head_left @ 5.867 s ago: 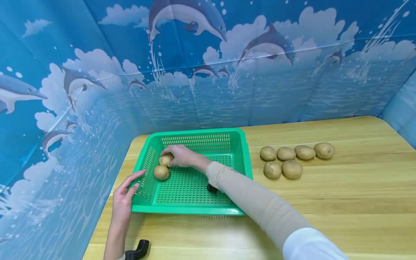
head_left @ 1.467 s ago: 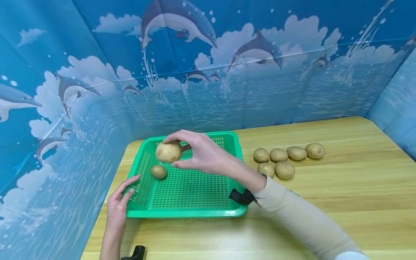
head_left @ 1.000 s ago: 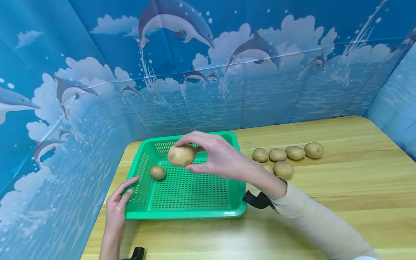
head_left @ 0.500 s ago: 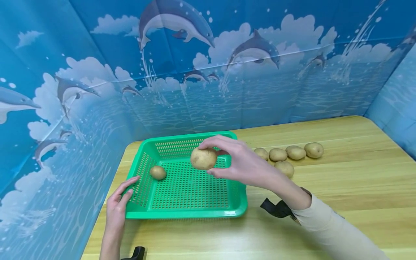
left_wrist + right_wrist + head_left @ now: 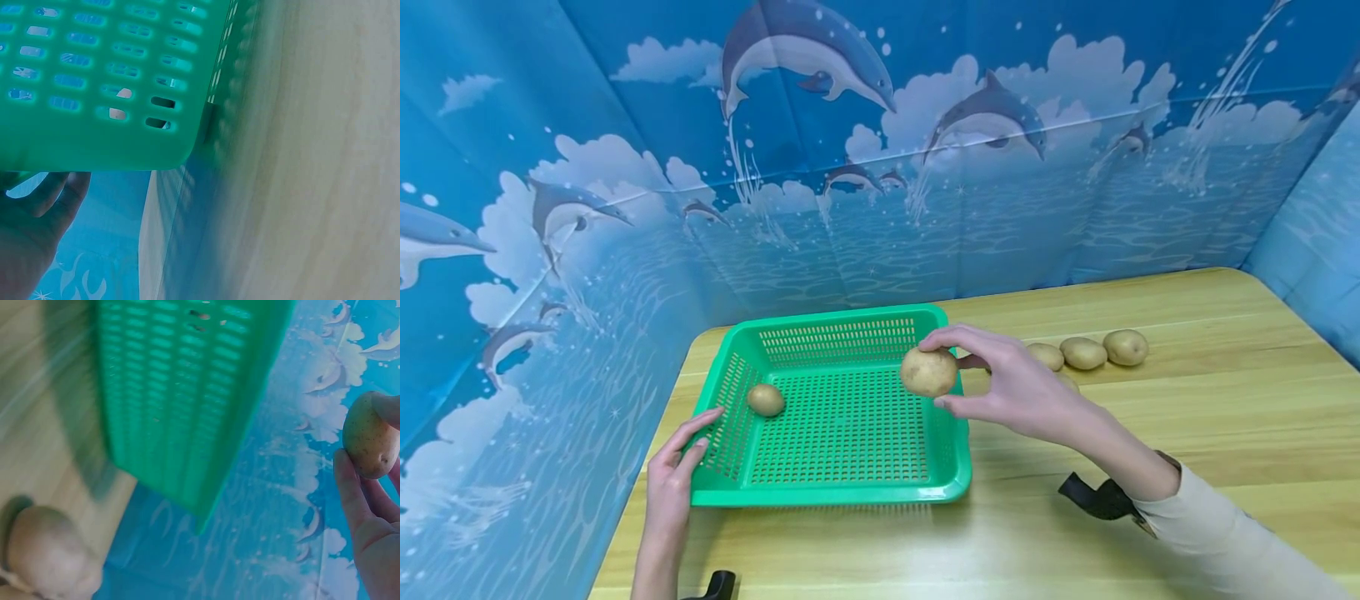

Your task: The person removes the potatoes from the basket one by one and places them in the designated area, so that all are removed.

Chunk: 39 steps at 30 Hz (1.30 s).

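A potato (image 5: 928,372) is pinched between the fingertips and thumb of my right hand (image 5: 1015,392), raised over the right rim of the green basket (image 5: 835,496). The same potato (image 5: 369,439) shows at the right edge of the right wrist view. Inside the basket, near its left wall, lies one smaller potato (image 5: 765,400). My left hand (image 5: 672,471) rests at the basket's left rim, its fingers fairly straight and reaching over the edge. In the left wrist view, those fingers (image 5: 65,200) pass behind the basket's rim.
Right of the basket, potatoes (image 5: 1083,352) lie on the wooden table (image 5: 1195,442); my right hand hides some of them. A blue dolphin-print curtain (image 5: 880,225) hangs behind and at the sides. Black straps (image 5: 1097,497) sit at the wrists.
My right hand has lifted one of two potatoes out of the basket's left end and carried it rightward to the right rim. The left hand stays at the left rim.
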Each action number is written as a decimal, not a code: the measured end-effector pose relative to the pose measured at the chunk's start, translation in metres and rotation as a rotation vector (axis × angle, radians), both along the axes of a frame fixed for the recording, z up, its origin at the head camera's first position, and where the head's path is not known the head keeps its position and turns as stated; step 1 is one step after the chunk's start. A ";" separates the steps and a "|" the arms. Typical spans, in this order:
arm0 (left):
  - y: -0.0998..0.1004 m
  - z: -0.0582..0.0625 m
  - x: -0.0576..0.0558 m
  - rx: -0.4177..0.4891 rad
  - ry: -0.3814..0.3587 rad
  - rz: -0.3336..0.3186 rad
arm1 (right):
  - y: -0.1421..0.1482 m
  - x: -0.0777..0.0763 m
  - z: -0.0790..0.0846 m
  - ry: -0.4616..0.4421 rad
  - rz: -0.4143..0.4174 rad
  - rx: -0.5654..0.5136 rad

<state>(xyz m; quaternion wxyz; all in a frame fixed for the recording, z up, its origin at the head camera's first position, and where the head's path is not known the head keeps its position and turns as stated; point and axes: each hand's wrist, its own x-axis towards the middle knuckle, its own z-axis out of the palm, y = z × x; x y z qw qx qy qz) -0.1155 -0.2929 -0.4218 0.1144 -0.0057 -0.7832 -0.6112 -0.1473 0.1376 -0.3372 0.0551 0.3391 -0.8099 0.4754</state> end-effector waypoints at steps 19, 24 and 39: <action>0.000 0.000 0.003 -0.004 0.001 0.001 | 0.055 0.009 -0.035 -0.006 -0.116 0.107; 0.001 0.000 0.002 0.004 0.009 -0.003 | 0.069 0.012 -0.045 -0.014 -0.162 0.107; 0.002 -0.005 0.005 0.019 0.041 -0.005 | 0.111 0.019 -0.061 -0.054 -0.238 0.123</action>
